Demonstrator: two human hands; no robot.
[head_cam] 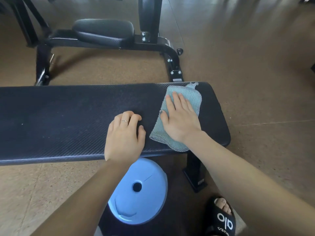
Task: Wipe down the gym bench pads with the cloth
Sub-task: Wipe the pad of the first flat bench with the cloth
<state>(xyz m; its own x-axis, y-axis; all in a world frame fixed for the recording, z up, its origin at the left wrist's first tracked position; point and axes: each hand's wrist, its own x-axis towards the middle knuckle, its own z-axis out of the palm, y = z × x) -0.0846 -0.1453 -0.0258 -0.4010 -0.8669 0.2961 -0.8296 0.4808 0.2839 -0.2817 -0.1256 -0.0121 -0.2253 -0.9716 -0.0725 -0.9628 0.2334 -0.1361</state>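
I saw the long black textured gym bench pad stretching across the view from the left edge to its rounded end on the right. The pale teal waffle-weave cloth with a grey mesh border lay flat on that right end of the pad, one corner reaching the far edge and another hanging just over the near edge. My right hand lay spread wide on the cloth, fingers straight and pressing it down against the pad. My left hand rested on the bare pad just beside the cloth without touching it, its fingers bent with the tips against the surface and gripping nothing; a thin ring showed on one finger.

Below the near edge of the pad, a light blue round weight plate with a dark centre hole sat on the floor, near the bench's black metal leg. A foot in a black slide sandal with white lettering stood at the lower right. Beyond the pad stood a second black bench frame carrying a small padded seat on the speckled tan floor.
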